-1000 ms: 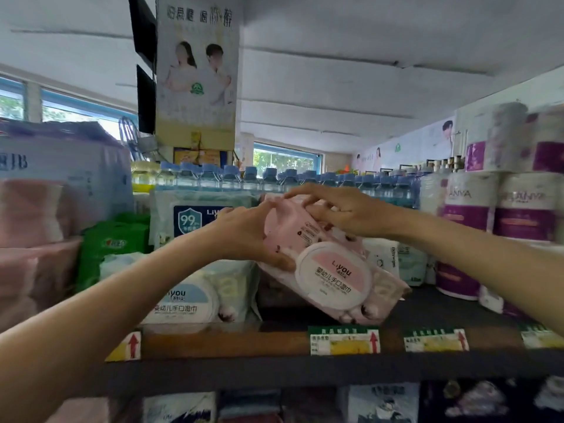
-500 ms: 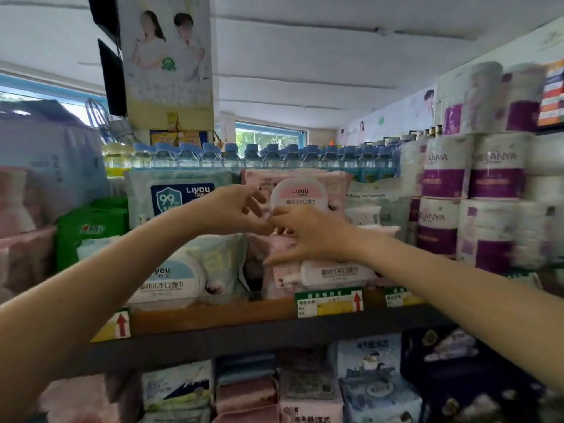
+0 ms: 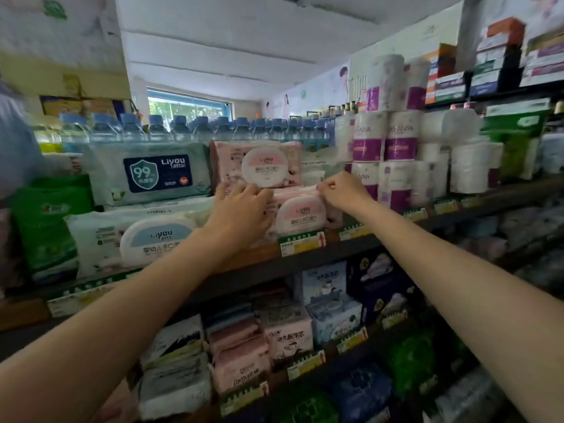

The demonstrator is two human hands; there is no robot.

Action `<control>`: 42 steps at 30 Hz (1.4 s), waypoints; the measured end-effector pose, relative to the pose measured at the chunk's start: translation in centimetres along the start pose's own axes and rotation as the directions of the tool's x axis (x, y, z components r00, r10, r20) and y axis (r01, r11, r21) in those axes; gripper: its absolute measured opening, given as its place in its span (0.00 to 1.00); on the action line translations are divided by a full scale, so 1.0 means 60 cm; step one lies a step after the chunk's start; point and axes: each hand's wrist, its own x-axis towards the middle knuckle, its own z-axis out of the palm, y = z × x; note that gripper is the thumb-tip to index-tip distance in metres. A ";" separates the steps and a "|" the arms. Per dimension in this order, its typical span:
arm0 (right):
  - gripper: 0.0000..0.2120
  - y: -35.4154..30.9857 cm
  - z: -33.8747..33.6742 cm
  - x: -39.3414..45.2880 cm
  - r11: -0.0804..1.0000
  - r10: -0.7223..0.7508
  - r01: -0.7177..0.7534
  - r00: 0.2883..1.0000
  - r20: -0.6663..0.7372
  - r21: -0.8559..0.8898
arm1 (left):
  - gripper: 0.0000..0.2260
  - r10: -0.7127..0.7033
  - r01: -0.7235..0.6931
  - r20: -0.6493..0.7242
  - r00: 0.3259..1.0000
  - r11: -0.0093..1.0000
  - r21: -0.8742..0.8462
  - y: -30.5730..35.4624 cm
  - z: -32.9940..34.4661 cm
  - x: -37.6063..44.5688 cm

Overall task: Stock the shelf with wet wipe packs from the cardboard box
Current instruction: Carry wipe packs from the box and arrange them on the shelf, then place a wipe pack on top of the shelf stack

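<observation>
Two pink wet wipe packs are stacked on the wooden shelf (image 3: 256, 257). The upper pink pack (image 3: 264, 166) stands on edge with its round lid facing me. The lower pink pack (image 3: 300, 215) sits under it at the shelf front. My left hand (image 3: 241, 209) lies against the lower pack's left side, fingers spread and straight along its top edge. My right hand (image 3: 341, 192) pinches the pack's upper right edge with curled fingers. The cardboard box is out of view.
Blue-and-white wipe packs (image 3: 146, 172) are stacked just left of the pink ones. Bottled water (image 3: 195, 128) lines the back. Purple toilet-paper rolls (image 3: 384, 148) stand to the right. A lower shelf (image 3: 305, 366) holds tissue packs, and price tags (image 3: 302, 244) line the shelf edge.
A second ago both hands held a pink pack tilted in front of the shelf. It now sits on the shelf, and both hands have moved down to the lower pack's edges.
</observation>
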 end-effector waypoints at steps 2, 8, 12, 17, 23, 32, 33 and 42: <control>0.13 -0.003 -0.003 -0.010 0.997 -0.020 0.019 1.000 0.017 0.071 | 0.19 0.009 -0.009 -0.038 0.999 1.000 0.001 0.014 0.004 0.002; 0.17 0.054 -0.052 -0.086 0.961 -0.016 0.037 0.997 -0.079 0.275 | 0.21 0.148 -0.176 -0.251 0.957 0.980 -0.092 0.172 0.017 0.026; 0.15 0.221 -0.171 -0.231 0.995 0.093 -0.093 0.995 -0.023 -0.033 | 0.19 0.276 -0.329 -0.195 0.941 0.879 -0.345 0.356 0.069 0.010; 0.11 0.502 -0.266 -0.575 0.774 0.601 -0.502 0.773 0.200 -0.385 | 0.17 0.639 -0.522 0.054 0.767 0.671 -0.526 0.669 0.148 -0.127; 0.12 0.673 -0.333 -0.980 0.448 0.893 -0.750 0.359 0.271 -0.486 | 0.15 0.948 -0.783 0.146 0.282 0.316 -0.536 1.028 0.181 -0.374; 0.31 0.824 -0.350 -1.403 0.102 0.995 -0.676 0.068 0.076 -0.730 | 0.15 0.964 -0.787 0.242 -0.114 0.062 -0.614 1.326 0.210 -0.637; 0.36 0.837 -0.344 -1.422 0.109 0.994 -0.611 0.088 0.070 -0.784 | 0.16 0.955 -0.788 0.263 -0.135 0.057 -0.613 1.343 0.221 -0.653; 0.29 0.998 -0.272 -1.393 0.166 0.966 -0.191 0.229 0.121 -0.967 | 0.18 0.931 -0.687 0.350 -0.106 0.186 -0.702 1.411 0.292 -0.702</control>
